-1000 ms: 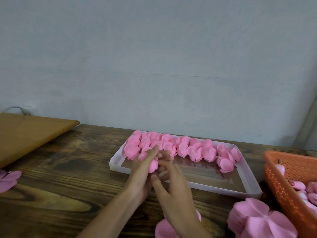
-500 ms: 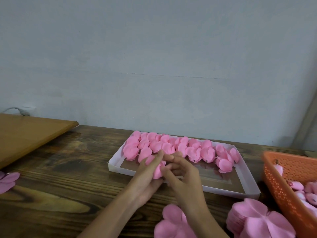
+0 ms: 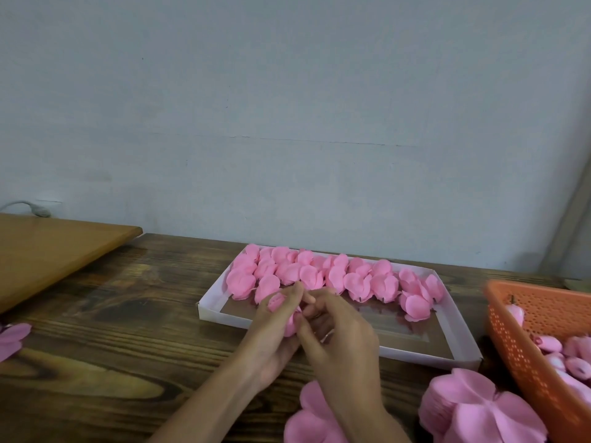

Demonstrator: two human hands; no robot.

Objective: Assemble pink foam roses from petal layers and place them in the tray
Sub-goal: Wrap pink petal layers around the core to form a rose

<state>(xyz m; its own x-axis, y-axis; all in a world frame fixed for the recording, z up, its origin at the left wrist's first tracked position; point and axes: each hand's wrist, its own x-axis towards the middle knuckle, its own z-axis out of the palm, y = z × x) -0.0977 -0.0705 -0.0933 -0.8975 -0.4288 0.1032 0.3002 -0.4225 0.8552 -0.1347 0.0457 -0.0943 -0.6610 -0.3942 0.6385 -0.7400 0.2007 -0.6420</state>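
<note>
A pink foam rose (image 3: 283, 310) sits between both hands over the near left edge of the white tray (image 3: 460, 334). My left hand (image 3: 276, 334) cups it from the left, fingers curled round its petals. My right hand (image 3: 339, 340) pinches its right side with thumb and fingertips. Most of the rose is hidden by the fingers. Several finished pink roses (image 3: 332, 274) fill the tray's far half in rows. A flat petal layer (image 3: 311, 417) lies on the table under my right wrist.
A stack of flat pink petal layers (image 3: 479, 410) lies at the bottom right. An orange perforated basket (image 3: 524, 334) with pink buds stands at the right edge. A lighter wooden board (image 3: 48, 254) lies at the left, with another petal layer (image 3: 12, 338) near it.
Both hands drew the rose slightly nearer, from above the tray's rows towards its near edge. The right hand shifted from beside the rose to pinching it.
</note>
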